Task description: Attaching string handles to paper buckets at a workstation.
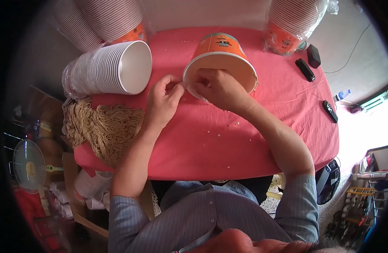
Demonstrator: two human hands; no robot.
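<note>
An orange paper bucket with a white rim lies tilted on the table, its open mouth toward me. My left hand is closed in a pinch, thumb and forefinger at the left edge of the rim; what they grip is too small to make out. Curled inside the mouth, close to the same edge, are the fingers of my right hand; anything between them is hidden. A thin beige cord shows at the right side of the rim.
A pile of beige cords lies at the left. Behind it rests a sideways stack of white paper buckets. More wrapped bucket stacks stand at the back. Small dark devices and a remote lie along the right edge of the red-covered table.
</note>
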